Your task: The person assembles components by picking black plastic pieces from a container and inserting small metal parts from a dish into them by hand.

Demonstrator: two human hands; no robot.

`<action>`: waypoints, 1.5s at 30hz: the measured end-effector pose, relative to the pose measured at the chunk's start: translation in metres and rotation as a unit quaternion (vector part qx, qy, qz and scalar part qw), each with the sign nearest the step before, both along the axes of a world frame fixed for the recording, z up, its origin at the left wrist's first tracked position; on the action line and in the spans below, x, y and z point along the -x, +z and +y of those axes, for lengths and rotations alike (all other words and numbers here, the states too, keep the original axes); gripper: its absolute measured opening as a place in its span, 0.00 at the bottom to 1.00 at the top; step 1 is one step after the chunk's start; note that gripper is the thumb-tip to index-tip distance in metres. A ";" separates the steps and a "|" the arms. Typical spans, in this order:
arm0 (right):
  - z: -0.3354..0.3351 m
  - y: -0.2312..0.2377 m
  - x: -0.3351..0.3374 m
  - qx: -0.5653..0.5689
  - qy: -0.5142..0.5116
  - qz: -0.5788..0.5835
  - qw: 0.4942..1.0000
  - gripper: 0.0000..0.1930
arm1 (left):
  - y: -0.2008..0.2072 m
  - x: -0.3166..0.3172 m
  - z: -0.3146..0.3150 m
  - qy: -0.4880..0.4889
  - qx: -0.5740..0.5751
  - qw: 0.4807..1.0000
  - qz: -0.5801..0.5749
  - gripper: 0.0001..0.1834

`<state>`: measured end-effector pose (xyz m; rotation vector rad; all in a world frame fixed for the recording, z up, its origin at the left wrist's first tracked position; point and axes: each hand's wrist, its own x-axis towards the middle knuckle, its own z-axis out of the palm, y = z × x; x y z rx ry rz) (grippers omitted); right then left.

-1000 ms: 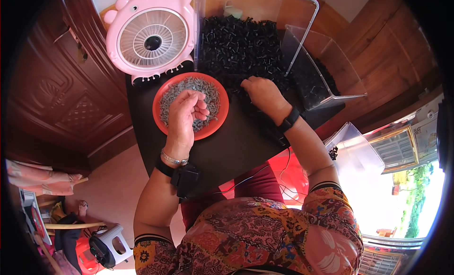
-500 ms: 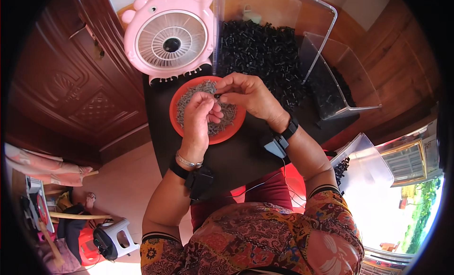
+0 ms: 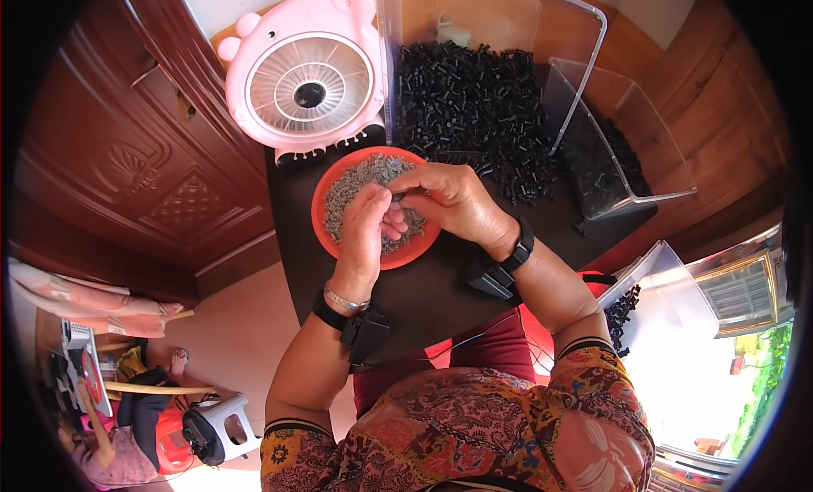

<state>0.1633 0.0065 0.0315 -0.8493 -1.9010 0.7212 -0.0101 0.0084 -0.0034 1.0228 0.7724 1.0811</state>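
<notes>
My hands meet above an orange bowl [image 3: 318, 208] filled with small grey pieces [image 3: 351, 187], too fine to name. Between thumb and forefinger, my right hand [image 3: 461, 204] pinches a small black plastic piece [image 3: 396, 197], mostly covered by the fingers. My left hand [image 3: 362, 238] is turned palm inward, its thumb and fingertips closed against that same spot. What the left fingers hold, if anything, is hidden. Behind the bowl, a large heap of small black plastic pieces [image 3: 474, 102] spreads from a clear box [image 3: 600, 64] onto the dark table [image 3: 415, 306].
A pink animal-shaped fan [image 3: 241, 107] stands behind the bowl at left. At right, a smaller clear bin [image 3: 652, 145] holds more black pieces. Lower right is a whitish tub [image 3: 677, 289] with some black pieces. A stool [image 3: 237, 428] stands on the floor at left.
The whole view has shifted slightly, so table, bowl and hands sit lower and to the right. My hands stay together over the bowl, with fingertips drawn closer around the black piece.
</notes>
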 end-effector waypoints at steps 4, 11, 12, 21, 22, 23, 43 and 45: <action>-0.001 0.001 -0.002 -0.066 -0.020 -0.052 0.996 0.12 | -0.001 -0.002 -0.001 -0.005 -0.023 0.998 0.059 0.09; -0.004 -0.001 0.000 -0.006 -0.056 0.006 0.998 0.14 | -0.001 -0.005 -0.004 0.005 0.032 0.997 -0.065 0.09; -0.004 -0.001 0.001 -0.006 -0.057 0.007 0.998 0.14 | -0.001 -0.005 -0.004 -0.005 0.031 0.996 -0.078 0.10; -0.007 0.002 0.003 -0.139 -0.086 -0.091 0.982 0.13 | 0.003 -0.008 -0.004 -0.004 -0.025 1.000 0.005 0.08; -0.007 0.002 0.004 -0.152 -0.087 -0.114 0.978 0.13 | 0.002 -0.008 -0.003 -0.007 -0.036 0.999 0.034 0.07; -0.008 0.002 0.004 -0.165 -0.089 -0.137 0.973 0.13 | 0.002 -0.007 -0.003 -0.007 -0.036 0.999 0.035 0.07; 0.001 -0.029 0.005 -0.160 -0.061 -0.283 0.943 0.06 | 0.010 0.009 0.003 -0.027 -0.026 0.994 -0.103 0.10; 0.003 -0.030 0.005 -0.135 -0.058 -0.254 0.956 0.05 | 0.010 0.009 0.004 -0.024 -0.029 0.995 -0.095 0.10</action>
